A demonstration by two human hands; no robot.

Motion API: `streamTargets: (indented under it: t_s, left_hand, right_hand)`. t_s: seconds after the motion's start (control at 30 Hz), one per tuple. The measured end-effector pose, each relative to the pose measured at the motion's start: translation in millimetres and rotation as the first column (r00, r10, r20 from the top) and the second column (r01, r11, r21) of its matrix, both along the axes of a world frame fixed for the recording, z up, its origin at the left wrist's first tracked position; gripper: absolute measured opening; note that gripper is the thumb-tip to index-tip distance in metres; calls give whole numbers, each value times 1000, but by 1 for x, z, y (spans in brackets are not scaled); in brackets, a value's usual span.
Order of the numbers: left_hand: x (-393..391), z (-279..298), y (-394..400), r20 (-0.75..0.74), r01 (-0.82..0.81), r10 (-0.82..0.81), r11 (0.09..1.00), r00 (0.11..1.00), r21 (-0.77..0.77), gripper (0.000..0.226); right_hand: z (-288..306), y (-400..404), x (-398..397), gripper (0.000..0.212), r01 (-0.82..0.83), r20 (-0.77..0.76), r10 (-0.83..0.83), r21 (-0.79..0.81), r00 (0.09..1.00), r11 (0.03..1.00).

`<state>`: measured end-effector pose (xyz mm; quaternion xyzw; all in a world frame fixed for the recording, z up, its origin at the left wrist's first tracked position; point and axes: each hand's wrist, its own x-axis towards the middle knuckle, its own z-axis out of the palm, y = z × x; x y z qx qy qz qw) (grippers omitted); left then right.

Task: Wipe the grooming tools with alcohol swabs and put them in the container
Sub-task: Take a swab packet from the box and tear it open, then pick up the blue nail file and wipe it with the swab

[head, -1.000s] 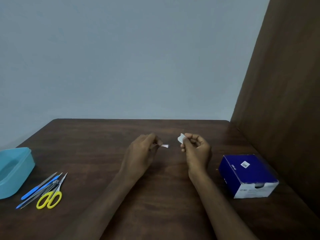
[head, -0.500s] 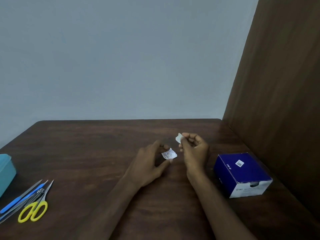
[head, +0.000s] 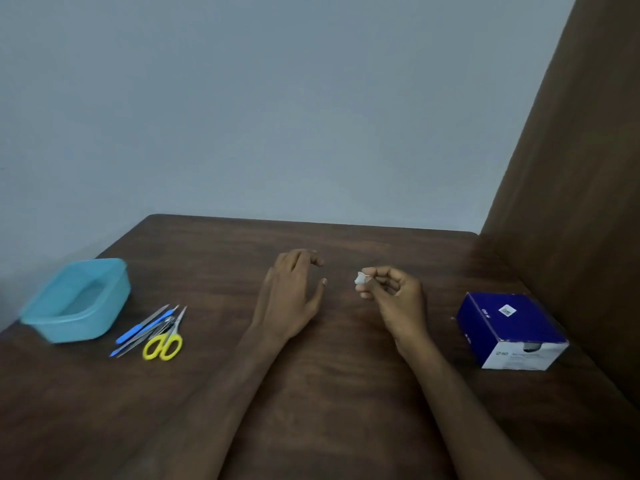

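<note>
My right hand [head: 394,299] pinches a small white alcohol swab [head: 362,278] between thumb and fingertips, a little above the table. My left hand [head: 294,296] lies palm down on the dark wooden table [head: 311,393], fingers relaxed and holding nothing that I can see. The torn wrapper is out of sight, perhaps under that hand. At the left lie the grooming tools: yellow-handled scissors [head: 163,344], blue-handled tools [head: 138,330] and grey metal tweezers or files beside them. Left of them stands the open light-blue plastic container [head: 76,303].
A dark blue and white swab box [head: 509,330] sits at the right, close to a brown wooden side panel [head: 571,202]. A pale wall rises behind the table's far edge.
My left hand held the torn wrapper half a second ago; now it lies flat on the table and the wrapper is not visible. The view has swung left, bringing the container back into sight.
</note>
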<state>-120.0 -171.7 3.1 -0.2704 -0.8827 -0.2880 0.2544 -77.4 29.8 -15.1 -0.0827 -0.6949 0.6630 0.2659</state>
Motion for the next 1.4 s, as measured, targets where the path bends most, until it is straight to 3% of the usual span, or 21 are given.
streamTargets:
  t_s: [0.17,0.27,0.4,0.53,0.73,1.0,1.17,1.4]
  left_hand:
    - [36,-8,-53,21,-102,108,977,994,-189,50]
    - [59,-8,-95,-31,-192,190,950,981,-245,50]
    - [80,-6,-151,-25,-390,394,897,919,-208,37]
    - [91,-8,-195,53,-542,549,833,834,-109,27]
    - [84,-16,-208,272,-601,543,770,794,215,28]
    - [77,-21,-208,259,-677,633,721,729,145,20]
    - [80,-18,-208,317,-742,675,642,666,192,30]
    - [81,-3,-215,390,-746,659,654,643,125,16]
  right_hand:
    - [1,-39,15,25,-204,117,193,83,974,976]
    - [4,-61,21,31,-320,113,304,170,946,932]
    - [4,-80,22,37,-419,111,404,209,908,884]
    - [3,-76,18,35,-431,116,420,104,900,896]
    - [-4,-76,8,24,-441,120,430,93,895,893]
    - [-3,-79,9,19,-434,117,421,124,899,892]
    - [-1,-79,9,19,-436,124,422,124,898,891]
    - [0,-80,8,19,-441,141,426,111,894,890]
